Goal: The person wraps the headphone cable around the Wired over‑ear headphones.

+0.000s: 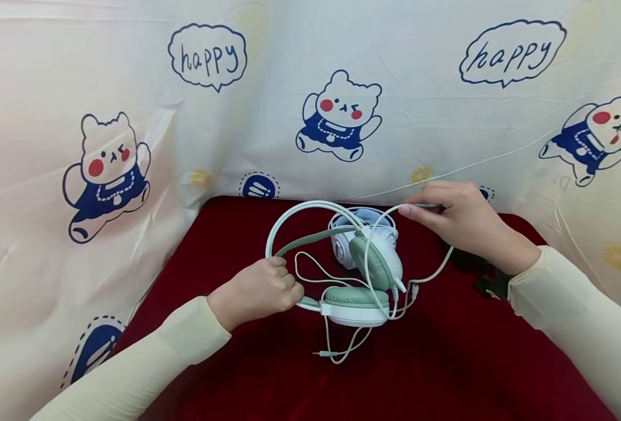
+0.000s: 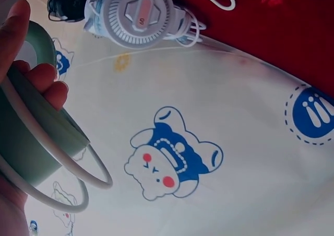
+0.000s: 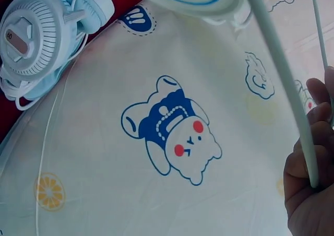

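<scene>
My left hand (image 1: 258, 292) grips the headband of a white headset with green ear pads (image 1: 355, 316), one cup below the other, tilted toward the right. In the left wrist view its curled fingers (image 2: 42, 77) wrap the green inner band and white hoops (image 2: 57, 155). My right hand (image 1: 463, 225), up and to the right, pinches the headset's pale cable (image 3: 284, 69). From there the cable loops down across the ear cups. Its plug end (image 1: 325, 354) dangles below the lower cup.
Behind the held headset, a second, bluish-white headset (image 1: 342, 251) stands on the dark red cloth (image 1: 226, 234). A black object (image 1: 492, 283) lies at the right, partly behind the right forearm. A white printed curtain (image 1: 268, 99) encloses the back and sides.
</scene>
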Demonstrator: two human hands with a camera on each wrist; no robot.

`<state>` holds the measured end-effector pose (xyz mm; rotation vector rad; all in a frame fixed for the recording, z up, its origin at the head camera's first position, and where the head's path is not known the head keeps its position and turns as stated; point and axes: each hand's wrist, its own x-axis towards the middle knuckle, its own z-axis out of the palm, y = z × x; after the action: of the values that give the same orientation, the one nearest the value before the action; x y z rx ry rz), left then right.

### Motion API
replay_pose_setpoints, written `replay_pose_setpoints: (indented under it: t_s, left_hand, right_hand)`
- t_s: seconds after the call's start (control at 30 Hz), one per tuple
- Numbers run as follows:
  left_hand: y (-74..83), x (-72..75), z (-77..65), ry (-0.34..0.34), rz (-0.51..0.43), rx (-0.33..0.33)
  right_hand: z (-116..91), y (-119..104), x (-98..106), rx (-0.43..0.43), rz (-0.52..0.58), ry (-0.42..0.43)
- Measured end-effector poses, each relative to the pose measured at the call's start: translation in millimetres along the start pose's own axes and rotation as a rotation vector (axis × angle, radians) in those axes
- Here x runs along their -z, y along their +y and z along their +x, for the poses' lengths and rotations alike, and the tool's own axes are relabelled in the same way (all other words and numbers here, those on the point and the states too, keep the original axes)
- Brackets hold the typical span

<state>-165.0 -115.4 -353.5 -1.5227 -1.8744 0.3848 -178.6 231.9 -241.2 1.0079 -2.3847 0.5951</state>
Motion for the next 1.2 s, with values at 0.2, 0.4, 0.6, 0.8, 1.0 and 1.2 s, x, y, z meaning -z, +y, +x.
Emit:
replay_pose_setpoints:
  t_s: [0.2, 0.4, 0.6, 0.8, 1.0, 1.2]
  left_hand:
    - [4.5, 0.4, 3.3, 0.007, 0.001, -0.042]
    - [6.7, 3.0, 8.1, 0.012, 0.0, -0.065]
    - [8.8, 2.1, 11.7, 0.014, -0.007, -0.092]
    - [10.5, 0.5, 18.3, 0.015, -0.014, -0.134]
    - [11.0, -0.5, 25.8, 0.027, -0.011, -0.157]
    - [16.1, 0.0, 29.5, 0.069, -0.033, -0.156]
  right_hand:
    - [9, 2, -3, 0.073, -0.057, 0.02]
    - [20, 1, -2, 0.102, -0.058, 0.044]
    - [33, 3, -3, 0.089, -0.081, 0.041]
    - [51, 4, -7, 0.101, -0.085, 0.018]
    - [63, 3, -13, 0.104, -0.082, 0.015]
    - [63, 5, -26, 0.126, -0.021, -0.01]
